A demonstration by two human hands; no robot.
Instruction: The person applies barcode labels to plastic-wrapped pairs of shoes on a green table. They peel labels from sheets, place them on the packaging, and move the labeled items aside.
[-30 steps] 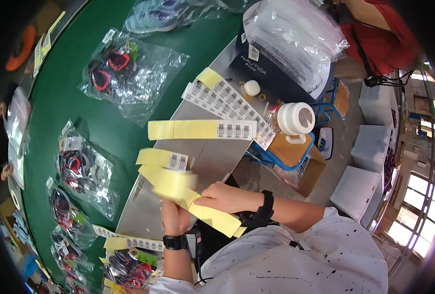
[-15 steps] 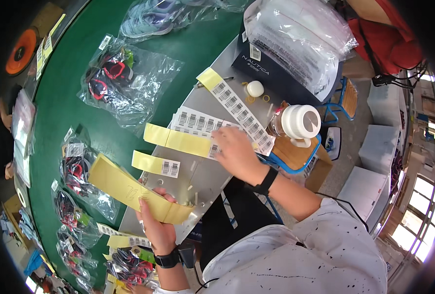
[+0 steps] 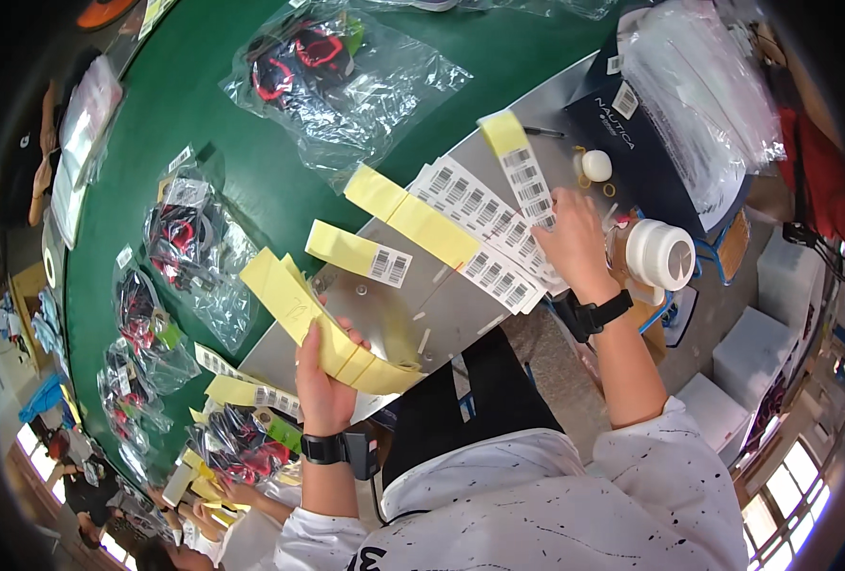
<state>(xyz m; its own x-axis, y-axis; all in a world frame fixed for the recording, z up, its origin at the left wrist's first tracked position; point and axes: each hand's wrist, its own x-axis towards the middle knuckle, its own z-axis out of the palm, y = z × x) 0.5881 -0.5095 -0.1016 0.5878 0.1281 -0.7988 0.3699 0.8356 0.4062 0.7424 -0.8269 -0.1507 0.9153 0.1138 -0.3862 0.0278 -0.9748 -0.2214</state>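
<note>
My left hand point(image 3: 324, 388) is closed around a thick folded stack of yellow label strips point(image 3: 294, 305), its thumb on top and its lower end curling to the right. Over at the right, my right hand point(image 3: 576, 238) has its fingers closed at the lower part of a barcode label strip point(image 3: 520, 164) with a yellow end; the palm hides the rest. Left of that hand, white barcode label sheets point(image 3: 468, 195) lie under or beside a long strip with a yellow end point(image 3: 422, 226). A short yellow-and-barcode strip point(image 3: 358, 253) lies nearer the left hand.
Bagged dark-and-red items point(image 3: 313, 71) lie on the green table point(image 3: 242, 181). A white-lidded jar point(image 3: 660, 255), a small white cap point(image 3: 596, 166), a pen point(image 3: 543, 131) and a dark box point(image 3: 594, 119) with plastic bags stand at the right. Other people sit at the far left and lower left.
My right hand has moved off the long yellow-ended strip to the barcode strip further right. The stack in my left hand bends more. The whole view has turned and shifted.
</note>
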